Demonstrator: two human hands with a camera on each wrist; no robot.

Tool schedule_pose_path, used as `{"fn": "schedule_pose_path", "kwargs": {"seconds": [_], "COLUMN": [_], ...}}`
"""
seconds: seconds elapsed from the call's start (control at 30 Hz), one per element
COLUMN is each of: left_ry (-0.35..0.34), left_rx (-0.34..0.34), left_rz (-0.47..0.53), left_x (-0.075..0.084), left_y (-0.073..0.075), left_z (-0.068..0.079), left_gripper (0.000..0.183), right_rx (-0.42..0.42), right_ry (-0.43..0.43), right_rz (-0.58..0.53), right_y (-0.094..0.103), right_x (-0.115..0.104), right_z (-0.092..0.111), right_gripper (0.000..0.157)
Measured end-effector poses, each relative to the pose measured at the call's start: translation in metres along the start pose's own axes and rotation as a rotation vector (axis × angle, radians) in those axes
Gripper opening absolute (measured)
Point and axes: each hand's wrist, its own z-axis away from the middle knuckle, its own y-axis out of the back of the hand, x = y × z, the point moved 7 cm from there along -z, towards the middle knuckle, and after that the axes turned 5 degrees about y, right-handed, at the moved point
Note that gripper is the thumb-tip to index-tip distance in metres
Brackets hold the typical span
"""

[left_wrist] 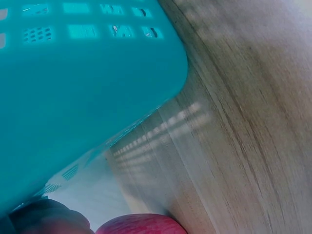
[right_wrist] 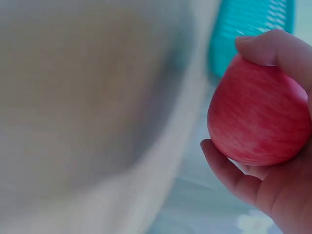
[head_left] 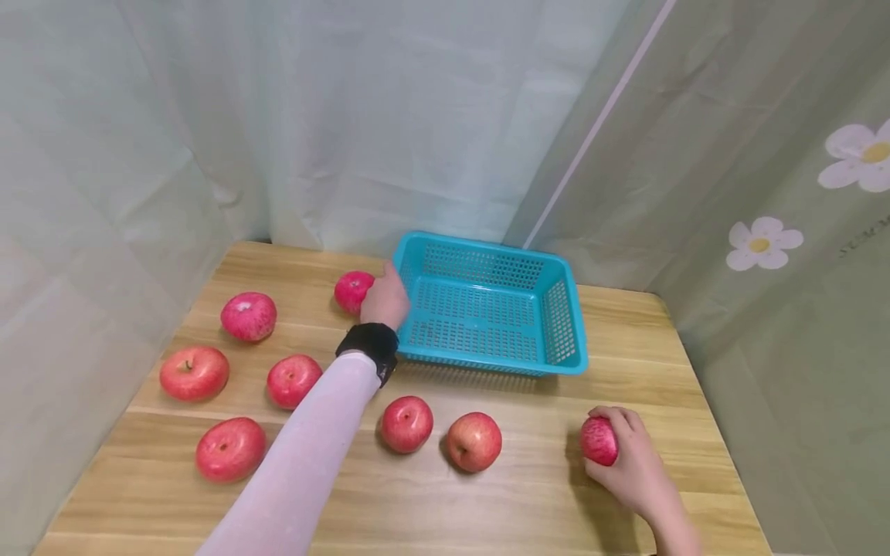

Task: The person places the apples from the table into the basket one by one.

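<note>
Right hand [head_left: 636, 467] grips round, streaked red apple [head_left: 599, 441] between thumb and fingers, near right. Left hand [head_left: 386, 300] is at perforated turquoise basket [head_left: 487, 363], beside far pink-red apple [head_left: 352, 290]; can't tell its fingers' hold.

The place looked like a little corner closed in by cloth. Pale gray-green curtains [head_left: 417, 116], with soft folds and creases, hung at the back and on both sides of a wooden table [head_left: 528, 502]. The table top was light brown with long wood stripes. A thin pale stripe [head_left: 602, 116] ran down the cloth, and on the right side there were white flowers [head_left: 759, 245] with yellow middles and some dark letters [head_left: 865, 238]. A blue basket [head_left: 487, 361] full of small holes and some red apples [head_left: 229, 449] sat on the table. These looked like home things, but nobody could tell for sure whether it was a home.
</note>
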Motion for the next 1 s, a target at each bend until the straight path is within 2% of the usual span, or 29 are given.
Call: {"fn": "schedule_pose_path", "kwargs": {"seconds": [0.2,0.37,0.5,0.73,1.0], "left_ry": [-0.012,-0.003,-0.006,-0.002,-0.023], "left_rx": [0.003,-0.008,0.000,-0.014,0.005], "left_rz": [-0.014,-0.004,-0.009,-0.008,-0.032], "left_x": [-0.002,-0.002,0.000,0.000,0.000], "left_y": [-0.003,-0.006,-0.007,-0.008,0.001], "left_z": [0.000,-0.001,0.000,0.000,-0.001], "left_gripper": [0.077,0.077,0.078,0.081,0.077], "right_rx": [0.116,0.130,0.055,-0.116,-0.211], "right_ry": [0.110,0.175,0.185,0.189,0.163], "right_rz": [-0.016,-0.022,-0.030,-0.015,0.010], "right_y": [0.044,0.059,0.056,0.037,0.016], "right_x": [-0.025,-0.043,-0.054,-0.065,-0.073], "right_z": [-0.034,-0.072,-0.111,-0.176,-0.234], "right_gripper": [0.069,0.073,0.073,0.076,0.073]}}
